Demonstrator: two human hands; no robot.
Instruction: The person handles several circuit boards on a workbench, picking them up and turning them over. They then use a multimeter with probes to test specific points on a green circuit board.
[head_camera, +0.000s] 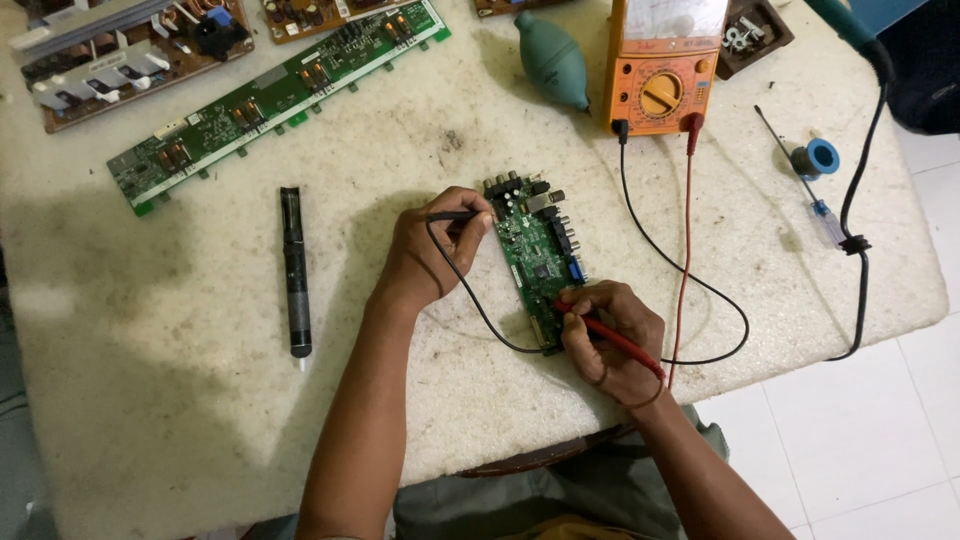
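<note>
Here the left hand (432, 250) pinches a black probe (455, 216) at the green circuit board (538, 260) lying mid-desk (150, 330); the right hand (612, 340) grips a red probe (610, 335) at its near end. Board looks light, stiff, fragile: best held by edges.

- Small circuit board (537, 262): green, with black chips and a blue connector.
- Probe in left hand (432, 250): black, black lead.
- Probe in right hand (610, 340): red, red lead.
- Multimeter (662, 75): orange, grey-white display face.
- Long circuit board (270, 95): green, orange-brown coils.
- Large board (120, 55): brown, grey heat sinks.
- Blower bulb (551, 60): dull teal-green.
- Desoldering pump (295, 270): black, white tip.
- Solder spool (817, 157): blue.
- Table (150, 400): off-white, speckled and stained.
</note>
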